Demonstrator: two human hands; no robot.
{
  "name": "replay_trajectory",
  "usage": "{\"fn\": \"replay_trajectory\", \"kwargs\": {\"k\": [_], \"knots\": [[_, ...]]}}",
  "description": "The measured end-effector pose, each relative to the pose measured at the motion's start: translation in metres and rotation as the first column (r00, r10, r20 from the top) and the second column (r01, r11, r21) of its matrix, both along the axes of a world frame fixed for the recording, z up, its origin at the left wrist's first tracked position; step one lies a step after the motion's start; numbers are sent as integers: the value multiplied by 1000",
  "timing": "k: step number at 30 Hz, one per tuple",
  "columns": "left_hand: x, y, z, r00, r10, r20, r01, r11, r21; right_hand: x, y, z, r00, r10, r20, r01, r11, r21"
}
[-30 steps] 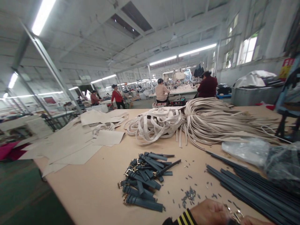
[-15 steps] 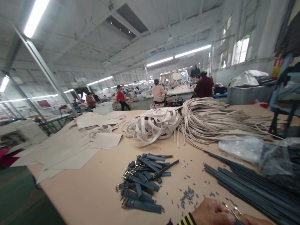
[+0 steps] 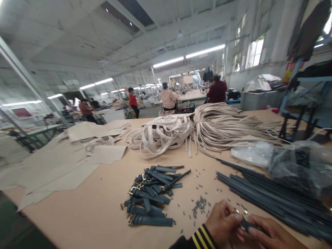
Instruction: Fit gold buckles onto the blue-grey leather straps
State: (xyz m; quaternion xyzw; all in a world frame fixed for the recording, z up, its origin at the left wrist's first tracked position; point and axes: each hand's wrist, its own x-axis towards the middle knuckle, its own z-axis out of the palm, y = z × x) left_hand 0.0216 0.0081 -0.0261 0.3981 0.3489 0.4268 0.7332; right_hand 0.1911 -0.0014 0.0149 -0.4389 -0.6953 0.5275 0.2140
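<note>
At the lower right, my left hand (image 3: 223,221) is closed, pinching one side of a gold buckle (image 3: 244,215). My right hand (image 3: 272,231) is closed on the short dark blue strap (image 3: 246,225) that runs through this buckle. Fingers cover most of the strap. Left of my hands lies a pile of dark blue buckled straps (image 3: 149,193), with gold buckles mostly on their left ends. Between pile and hands are many small dark pieces (image 3: 200,206), heaped and scattered. Long dark blue strips (image 3: 256,193) lie beyond my right hand.
Beige sheets (image 3: 64,173) cover the table's left side. A coil of pale straps (image 3: 163,135) and a tied bundle of beige strips (image 3: 223,128) lie at the back. Clear plastic bags (image 3: 295,166) sit at the right. Several people work farther off, one in a red top (image 3: 133,100).
The view has shifted, and both hands show more fully, higher and farther left in the picture. They still hold the buckle and strap. The pile looks the same.
</note>
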Motion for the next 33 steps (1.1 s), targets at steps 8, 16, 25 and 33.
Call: {"fn": "replay_trajectory", "kwargs": {"k": [8, 16, 25, 33], "knots": [[-1, -7, 27, 889, -324, -324, 351, 936, 25, -5, -17, 17, 999, -9, 36, 9, 1000, -21], [3, -16, 33, 849, -349, -396, 392, 919, 32, 15, -31, 23, 962, -130, 242, 138, 990, -16], [-6, 2, 21, 874, -225, -431, 252, 968, 6, 55, 23, 28, 762, -520, 387, 373, 840, 395], [-3, 0, 25, 850, -232, -473, 266, 964, 7, 20, 33, 0, 591, -575, 565, 161, 771, 617]]}}
